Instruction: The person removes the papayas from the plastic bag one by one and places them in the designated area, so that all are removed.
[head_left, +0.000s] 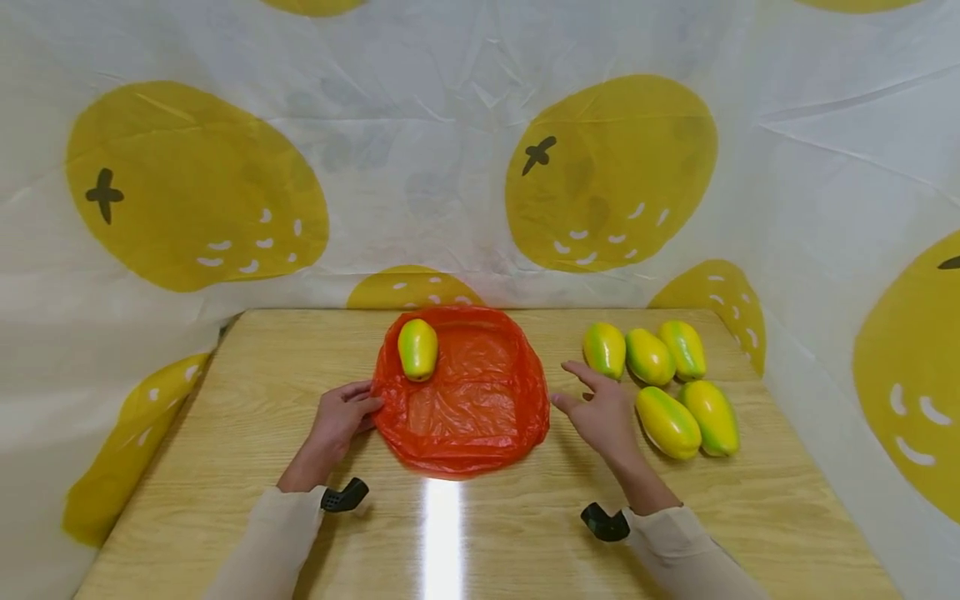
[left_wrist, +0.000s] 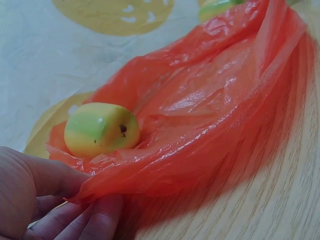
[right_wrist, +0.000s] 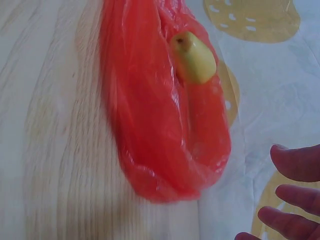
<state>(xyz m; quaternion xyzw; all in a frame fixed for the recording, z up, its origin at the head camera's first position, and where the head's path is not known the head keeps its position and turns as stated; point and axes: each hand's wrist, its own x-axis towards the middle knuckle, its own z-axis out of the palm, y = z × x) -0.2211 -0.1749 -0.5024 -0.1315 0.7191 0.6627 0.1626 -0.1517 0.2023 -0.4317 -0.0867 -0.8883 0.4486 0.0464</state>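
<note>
**A:** Head view cuts both forearms off at the bottom edge. Anything hard to make out?

**B:** Yeah, the right wrist view is blurry and only shows fingertips (right_wrist: 295, 162). Left hand (head_left: 341, 417) pinches the orange bag's (head_left: 480, 408) left rim on the desk (head_left: 225, 433). Right hand (head_left: 600, 408) hovers, fingers loosely spread, holding nothing, between the bag and five loose papayas (head_left: 667, 421). One papaya (head_left: 417, 348) sits inside the bag.

You're at a staged recording booth, not a home: a wooden table (head_left: 225, 433) is walled in at its back and side edges by creased white sheeting (head_left: 420, 125) printed with yellow fruit.
</note>
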